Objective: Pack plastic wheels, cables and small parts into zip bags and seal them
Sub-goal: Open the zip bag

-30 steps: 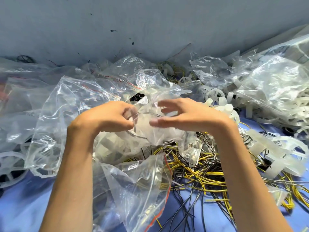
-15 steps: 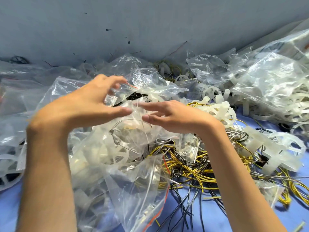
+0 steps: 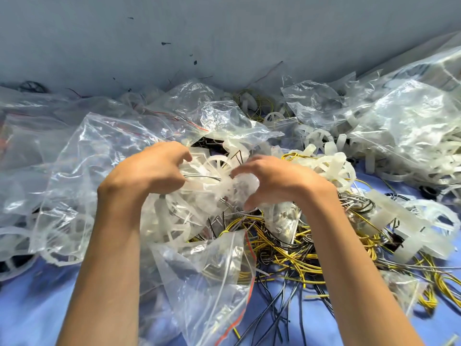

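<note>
A clear zip bag (image 3: pixel 192 211) holding translucent white plastic wheels and a grey cable sits in the middle of the pile. My left hand (image 3: pixel 152 168) grips its upper left part with curled fingers. My right hand (image 3: pixel 272 181) grips the crumpled top of the same bag from the right, thumb and fingers curled round the plastic. A white spoked wheel (image 3: pixel 219 163) shows through the film between my hands. Below the hands lies another clear zip bag (image 3: pixel 209 278) with a red seal strip.
Yellow, black and grey cables (image 3: pixel 287 248) tangle on the blue surface (image 3: pixel 30 305) at centre right. Loose white wheels (image 3: pixel 329 166) and brackets lie to the right. Filled clear bags (image 3: pixel 411 126) pile up at the right and left (image 3: pixel 62 171). A grey wall (image 3: pixel 224 33) stands behind.
Both hands went from spread fingers above the bag to curled grips on it. The left hand came down and inward, and the bag top is now bunched between them.
</note>
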